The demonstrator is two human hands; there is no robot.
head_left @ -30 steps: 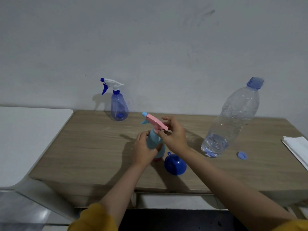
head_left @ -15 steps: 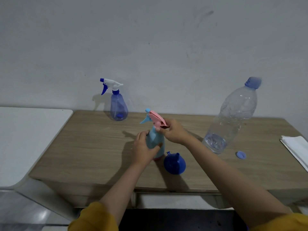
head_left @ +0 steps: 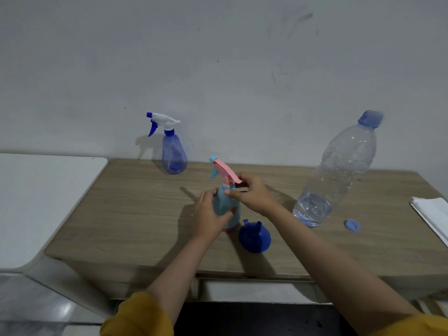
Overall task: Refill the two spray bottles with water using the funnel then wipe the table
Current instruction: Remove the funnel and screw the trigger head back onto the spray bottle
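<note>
Wooden table (head_left: 135, 214) carries two spray bottles, one funnel (head_left: 254, 236), one large water bottle (head_left: 337, 170) and one loose cap (head_left: 352, 225). Near the front edge, the left hand (head_left: 209, 214) wraps the light-blue spray bottle (head_left: 225, 209) while the right hand (head_left: 252, 194) pinches its pink trigger head. By the wall stands the dark-blue spray bottle (head_left: 173, 154), untouched; a stack of white cloth (head_left: 434, 214) lies far right.

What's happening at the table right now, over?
Left hand grips light blue spray bottle; right hand pinches its pink trigger head. Funnel beside it. Nothing blocking.

white paper stack (head_left: 434, 214) cut off right
</note>
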